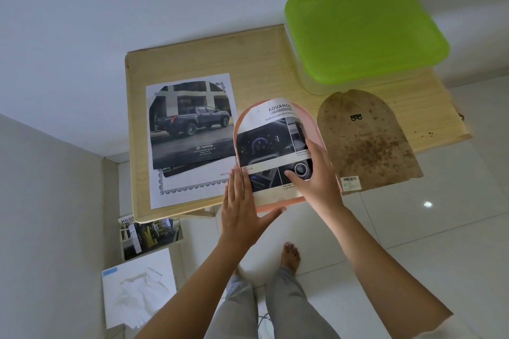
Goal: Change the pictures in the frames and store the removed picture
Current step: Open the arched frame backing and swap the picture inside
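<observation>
An arch-shaped pink picture frame (pixel 275 205) lies face down at the front edge of the wooden table (pixel 220 60). A cut-out car brochure picture (pixel 268 140) showing a dashboard sits in it. My left hand (pixel 242 206) lies flat against the frame's left edge, thumb under its bottom edge. My right hand (pixel 314 173) presses flat on the picture's right side, thumb on it. The brown stained arch-shaped backing board (pixel 363 140) lies to the right. A printed truck picture (pixel 190 121) rests on a bordered white sheet (pixel 192 187) to the left.
A clear storage box with a green lid (pixel 363 30) stands at the table's back right. On a low surface at the left sit a brochure (pixel 148 237) and a white packet (pixel 137 286). A wall runs along the left; white floor tiles lie below.
</observation>
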### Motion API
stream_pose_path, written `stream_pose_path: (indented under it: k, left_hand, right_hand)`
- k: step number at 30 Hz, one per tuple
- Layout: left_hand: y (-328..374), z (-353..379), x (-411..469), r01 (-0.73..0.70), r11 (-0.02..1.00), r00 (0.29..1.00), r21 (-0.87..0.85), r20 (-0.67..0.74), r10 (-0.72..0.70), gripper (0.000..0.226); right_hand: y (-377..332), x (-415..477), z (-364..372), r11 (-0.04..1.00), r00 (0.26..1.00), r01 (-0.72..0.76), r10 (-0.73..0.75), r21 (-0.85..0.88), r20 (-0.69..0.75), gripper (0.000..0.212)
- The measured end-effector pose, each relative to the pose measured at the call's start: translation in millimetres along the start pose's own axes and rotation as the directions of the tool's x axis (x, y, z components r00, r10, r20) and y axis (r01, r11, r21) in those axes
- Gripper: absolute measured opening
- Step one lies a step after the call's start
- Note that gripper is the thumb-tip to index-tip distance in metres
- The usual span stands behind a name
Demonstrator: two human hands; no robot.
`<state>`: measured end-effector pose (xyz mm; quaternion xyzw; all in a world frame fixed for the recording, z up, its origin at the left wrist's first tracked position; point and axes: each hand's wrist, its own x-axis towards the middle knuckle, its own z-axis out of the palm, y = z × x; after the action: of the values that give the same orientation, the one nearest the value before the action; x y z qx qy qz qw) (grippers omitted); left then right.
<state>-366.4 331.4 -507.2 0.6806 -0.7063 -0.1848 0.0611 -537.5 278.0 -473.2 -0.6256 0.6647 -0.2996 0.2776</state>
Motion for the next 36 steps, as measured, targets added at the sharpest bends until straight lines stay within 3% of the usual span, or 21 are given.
stream_pose_path:
  k: [5,8,13,18,24,30,36]
  left_hand:
    - [0.3,-0.6,0.3,-0.002,1.000,1.000,-0.012,0.002,0.002,0.112]
    - [-0.4,-0.5,0.3,-0.002,1.000,1.000,-0.014,-0.001,0.002,0.111]
    - [-2.0,-0.3,1.0,-0.019,1.000,1.000,-0.021,0.006,0.019,0.112]
    - [-5.4,-1.1,1.9,-0.027,0.999,0.999,-0.032,0.017,0.028,0.112]
    - [-5.8,-2.3,2.3,-0.033,0.998,0.999,-0.054,0.003,0.033,0.109]
    - [-5.6,-3.7,1.9,-0.024,0.998,0.999,-0.061,0.028,0.026,0.110]
    - [-11.2,-8.6,3.1,-0.085,0.996,0.996,-0.021,0.036,0.086,0.109]
  right_hand:
    - [0.6,7.5,-19.9,0.946,0.959,-0.282,0.274,0.161,0.071,0.081]
    - [9.8,12.9,-26.2,0.872,0.936,-0.351,0.326,0.342,0.130,0.063]
    - [13.4,15.1,-36.3,0.837,0.926,-0.377,0.338,0.396,0.167,0.054]
    - [16.5,11.8,-38.3,0.879,0.942,-0.333,0.298,0.342,0.151,0.052]
    - [18.7,0.3,-34.2,0.863,0.949,-0.314,0.294,0.395,0.112,0.055]
    - [20.1,-4.7,-33.6,0.853,0.945,-0.321,0.259,0.411,0.200,0.068]
    - [12.9,-6.7,-38.7,0.820,0.953,-0.302,0.264,0.486,0.147,0.065]
